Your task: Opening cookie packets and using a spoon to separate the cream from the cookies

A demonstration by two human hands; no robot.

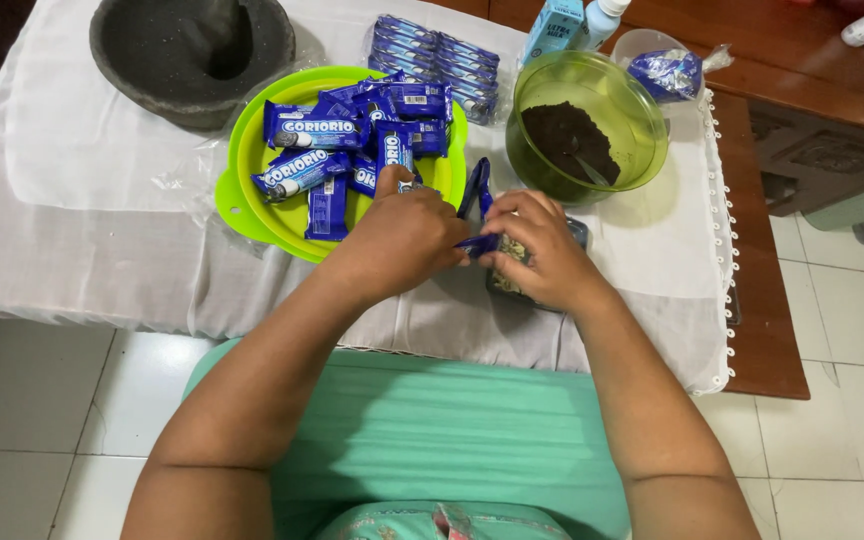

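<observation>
My left hand (399, 238) and my right hand (535, 250) meet over the white cloth and both grip a blue biscuit wrapper (476, 196), its loose end sticking up between them. Under my right hand lies a dark pack of round biscuits (508, 283), mostly hidden. Just behind my left hand stands a lime green bowl (252, 160) holding several blue biscuit packs (314, 128). A clear green bowl (642, 120) with dark crumbs (567, 135) and a spoon stands behind my right hand.
A dark stone mortar with pestle (192, 55) stands at the back left. More blue packs (437, 58) lie in a clear bag at the back. A light blue carton (554, 25), a bottle and a crumpled wrapper (664, 72) sit behind. The wooden table edge (767, 330) is at right.
</observation>
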